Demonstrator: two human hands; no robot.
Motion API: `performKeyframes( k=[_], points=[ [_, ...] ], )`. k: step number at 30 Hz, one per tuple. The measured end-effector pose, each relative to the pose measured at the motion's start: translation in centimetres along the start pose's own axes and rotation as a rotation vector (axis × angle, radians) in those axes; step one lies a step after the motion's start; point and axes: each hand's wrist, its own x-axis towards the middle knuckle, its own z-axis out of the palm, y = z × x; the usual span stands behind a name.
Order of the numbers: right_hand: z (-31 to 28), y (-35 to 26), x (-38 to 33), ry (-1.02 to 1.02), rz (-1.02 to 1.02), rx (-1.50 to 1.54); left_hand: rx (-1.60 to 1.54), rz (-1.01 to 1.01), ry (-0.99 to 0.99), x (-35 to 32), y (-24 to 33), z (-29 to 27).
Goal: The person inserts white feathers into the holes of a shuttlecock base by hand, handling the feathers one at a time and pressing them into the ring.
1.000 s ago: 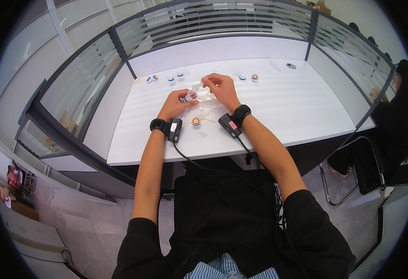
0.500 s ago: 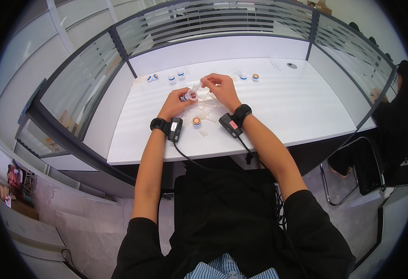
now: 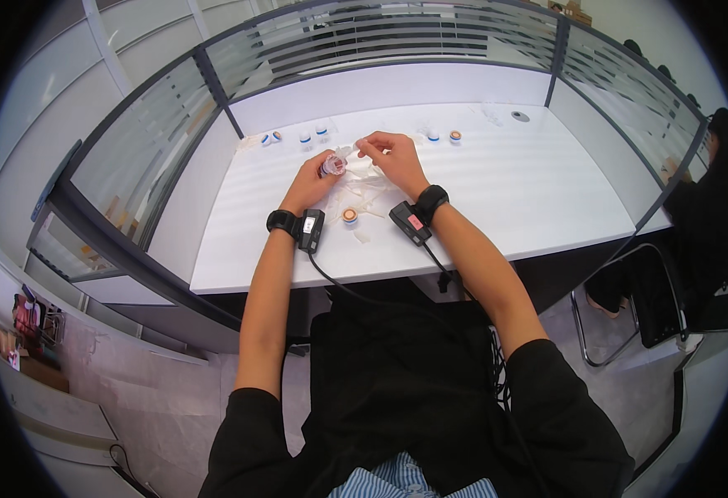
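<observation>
part of the clear cup [image 3: 335, 165] is covered by the left hand [image 3: 310, 183]. the pale wisp [image 3: 346, 152] pinched by the right hand [image 3: 394, 158] is too blurred to be identified. the striped cloth [image 3: 405, 476] is cut off by the lower edge.

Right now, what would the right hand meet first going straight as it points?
Beyond the translucent film it pinches, likely the clear plastic cup in the left hand; depth is unclear.
</observation>
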Motion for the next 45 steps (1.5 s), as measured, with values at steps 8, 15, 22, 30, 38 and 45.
performKeyframes(
  k=[8, 15, 22, 30, 38, 45],
  points=[
    [0.02, 0.02, -0.06, 0.004, 0.011, -0.055, -0.062, -0.032, -0.015, 0.32, -0.81, -0.24],
    [-0.11, 0.09, -0.04, 0.007, 0.020, -0.060, -0.068, -0.043, -0.041, 0.28, -0.27, -0.15],
    [-0.06, -0.08, 0.02, 0.003, 0.013, -0.051, -0.075, -0.027, -0.029, 0.10, 0.01, -0.13],
    [-0.12, -0.04, -0.05, -0.001, 0.018, -0.063, -0.080, -0.010, -0.026, 0.23, -0.17, -0.02],
    [-0.11, -0.11, 0.05, -0.011, 0.009, -0.092, -0.043, -0.046, -0.063, 0.29, -0.37, -0.32],
    [-0.14, -0.15, 0.11, -0.028, 0.024, -0.100, -0.037, -0.049, -0.057, 0.32, -0.49, -0.33]
  ],
)
